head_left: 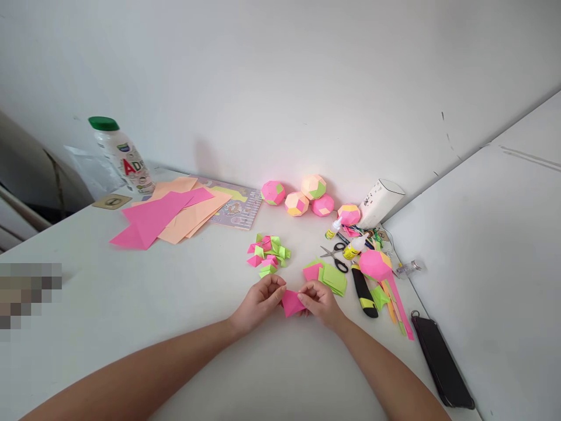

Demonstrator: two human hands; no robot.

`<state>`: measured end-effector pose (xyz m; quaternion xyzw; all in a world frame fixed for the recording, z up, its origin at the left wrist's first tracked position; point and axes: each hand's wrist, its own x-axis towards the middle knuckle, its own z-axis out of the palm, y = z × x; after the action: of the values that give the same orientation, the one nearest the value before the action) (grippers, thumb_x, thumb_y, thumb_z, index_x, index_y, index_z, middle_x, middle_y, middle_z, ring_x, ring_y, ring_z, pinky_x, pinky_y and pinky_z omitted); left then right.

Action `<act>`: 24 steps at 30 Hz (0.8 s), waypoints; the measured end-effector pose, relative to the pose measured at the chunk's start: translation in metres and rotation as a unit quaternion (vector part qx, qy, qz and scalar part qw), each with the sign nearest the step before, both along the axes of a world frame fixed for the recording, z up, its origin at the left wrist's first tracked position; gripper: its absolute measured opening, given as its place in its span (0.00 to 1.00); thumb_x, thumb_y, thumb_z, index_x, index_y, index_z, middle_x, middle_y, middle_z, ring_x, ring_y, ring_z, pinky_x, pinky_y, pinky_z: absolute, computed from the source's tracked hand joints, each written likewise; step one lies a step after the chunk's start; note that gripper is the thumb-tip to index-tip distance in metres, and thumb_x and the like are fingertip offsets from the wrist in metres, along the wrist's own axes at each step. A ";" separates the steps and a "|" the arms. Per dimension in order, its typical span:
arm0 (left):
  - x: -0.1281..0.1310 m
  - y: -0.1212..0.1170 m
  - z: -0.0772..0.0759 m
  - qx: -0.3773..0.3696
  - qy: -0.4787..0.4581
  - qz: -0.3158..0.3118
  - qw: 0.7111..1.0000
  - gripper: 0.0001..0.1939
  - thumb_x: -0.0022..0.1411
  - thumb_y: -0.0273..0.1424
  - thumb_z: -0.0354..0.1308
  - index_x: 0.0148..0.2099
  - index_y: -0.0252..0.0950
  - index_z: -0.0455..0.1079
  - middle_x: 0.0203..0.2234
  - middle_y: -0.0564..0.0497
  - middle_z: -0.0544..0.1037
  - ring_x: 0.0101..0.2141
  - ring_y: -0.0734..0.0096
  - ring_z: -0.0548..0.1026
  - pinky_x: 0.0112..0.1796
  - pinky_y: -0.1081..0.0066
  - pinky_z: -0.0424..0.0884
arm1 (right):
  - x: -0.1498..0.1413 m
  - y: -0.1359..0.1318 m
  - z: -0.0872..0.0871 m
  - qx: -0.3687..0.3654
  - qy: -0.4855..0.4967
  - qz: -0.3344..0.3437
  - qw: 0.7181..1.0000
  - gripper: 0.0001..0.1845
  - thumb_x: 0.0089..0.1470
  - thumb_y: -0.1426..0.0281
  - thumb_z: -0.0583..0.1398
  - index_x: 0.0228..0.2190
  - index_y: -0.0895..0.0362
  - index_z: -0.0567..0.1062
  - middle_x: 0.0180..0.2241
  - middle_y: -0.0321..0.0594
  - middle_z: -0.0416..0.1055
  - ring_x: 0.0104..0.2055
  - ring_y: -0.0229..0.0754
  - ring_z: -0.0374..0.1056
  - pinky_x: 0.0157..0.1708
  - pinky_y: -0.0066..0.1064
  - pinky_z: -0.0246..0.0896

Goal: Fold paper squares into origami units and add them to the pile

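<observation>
Between my two hands is a small pink piece of paper, its lower end coming to a point. My left hand pinches its left corner between thumb and fingers. On the opposite corner, my right hand grips it the same way. Just beyond my left hand lies a loose pile of folded pink and green paper pieces. A stack of green paper squares, with a pink square beside it, rests right behind my right hand.
Scissors, glue bottles and a black-yellow cutter lie to the right, near a phone. Paper balls stand by the wall. Pink sheets, peach sheets and a white bottle are at the left.
</observation>
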<state>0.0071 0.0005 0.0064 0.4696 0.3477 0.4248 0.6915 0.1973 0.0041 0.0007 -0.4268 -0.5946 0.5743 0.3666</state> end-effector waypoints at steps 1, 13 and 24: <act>0.000 0.000 -0.001 -0.003 0.004 0.002 1.000 0.13 0.58 0.40 0.53 0.38 0.36 0.59 0.22 0.57 0.68 0.25 0.75 0.69 0.31 0.72 0.68 | 0.000 0.000 -0.001 0.004 -0.002 -0.003 1.000 0.09 0.51 0.65 0.59 0.29 0.58 0.67 0.20 0.33 0.70 0.20 0.35 0.68 0.17 0.22 0.57; -0.001 0.004 -0.010 0.018 0.034 0.016 0.999 0.17 0.57 0.42 0.54 0.45 0.37 0.61 0.25 0.56 0.66 0.26 0.76 0.66 0.28 0.74 0.63 | 0.002 0.003 -0.003 0.024 -0.006 0.010 1.000 0.09 0.48 0.67 0.62 0.31 0.59 0.74 0.23 0.35 0.70 0.19 0.33 0.66 0.16 0.22 0.55; -0.003 0.000 -0.002 0.012 0.042 -0.063 0.997 0.14 0.58 0.41 0.52 0.42 0.38 0.59 0.26 0.55 0.67 0.25 0.76 0.66 0.27 0.73 0.62 | 0.003 0.004 -0.005 0.002 0.000 0.013 1.000 0.13 0.47 0.66 0.63 0.36 0.58 0.74 0.22 0.34 0.70 0.21 0.34 0.67 0.19 0.23 0.59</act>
<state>0.0042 0.0002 0.0044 0.5162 0.3411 0.3639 0.6962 0.2003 0.0081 -0.0042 -0.4181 -0.6013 0.5781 0.3596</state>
